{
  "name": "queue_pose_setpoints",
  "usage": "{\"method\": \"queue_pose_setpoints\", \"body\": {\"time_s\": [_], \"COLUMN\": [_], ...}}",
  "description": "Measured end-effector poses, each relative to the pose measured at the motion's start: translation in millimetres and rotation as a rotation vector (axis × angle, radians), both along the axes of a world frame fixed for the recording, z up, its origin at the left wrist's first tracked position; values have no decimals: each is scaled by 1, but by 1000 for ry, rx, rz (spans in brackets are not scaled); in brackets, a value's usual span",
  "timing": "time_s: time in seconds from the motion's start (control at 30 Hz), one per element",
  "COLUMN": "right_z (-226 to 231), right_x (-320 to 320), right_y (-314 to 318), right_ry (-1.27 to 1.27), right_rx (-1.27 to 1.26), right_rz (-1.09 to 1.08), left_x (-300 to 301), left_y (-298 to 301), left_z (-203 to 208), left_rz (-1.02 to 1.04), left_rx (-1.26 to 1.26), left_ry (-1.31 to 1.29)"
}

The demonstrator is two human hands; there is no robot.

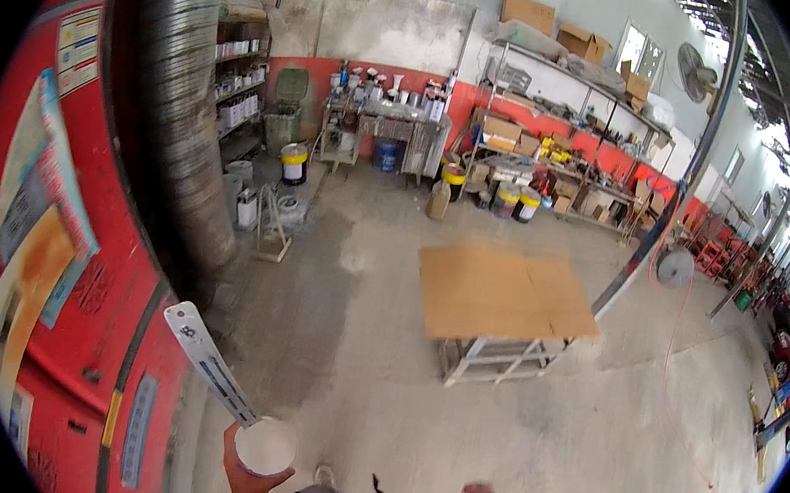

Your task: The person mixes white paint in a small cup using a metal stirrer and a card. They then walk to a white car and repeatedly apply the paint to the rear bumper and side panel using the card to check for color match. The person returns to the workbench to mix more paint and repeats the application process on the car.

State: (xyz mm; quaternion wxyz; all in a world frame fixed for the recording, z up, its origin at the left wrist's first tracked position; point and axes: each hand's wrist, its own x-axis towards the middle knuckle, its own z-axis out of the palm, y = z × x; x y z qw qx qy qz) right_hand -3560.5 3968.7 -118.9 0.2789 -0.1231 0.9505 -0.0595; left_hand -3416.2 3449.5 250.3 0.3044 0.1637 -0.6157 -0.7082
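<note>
The left hand [247, 487] is holding a round white cup [267, 447], its grip curling around the side; a long, flat, slotted silver strip [207, 357] is slanting up from the cup's far-left rim. The blurred right hand [478, 491] is hanging apart, its grip impossible to tell. Beyond, a brown rectangular cardboard sheet [504, 294] is covering a grey-framed worktop [464, 361], overhanging its left edge.

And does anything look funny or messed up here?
Yes: the back wall looks blotchy and stained, as if worn. The cardboard sheet also pokes out past the pale stand beneath it. I see no spill around the white cup in the left hand.
</note>
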Motion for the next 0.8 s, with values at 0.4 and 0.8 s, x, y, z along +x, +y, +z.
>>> {"method": "queue_pose_setpoints", "body": {"time_s": [0.4,0.8], "right_z": [-12,111], "right_x": [-228,-825], "right_y": [-145,-303], "right_ry": [-523,-6], "right_rx": [-72,-921], "right_rz": [-513,-731], "left_x": [-424,-816], "left_y": [-155,-239], "left_z": [3,14], "left_rz": [-91,-47], "left_rx": [-79,36], "left_ry": [17,14]}}
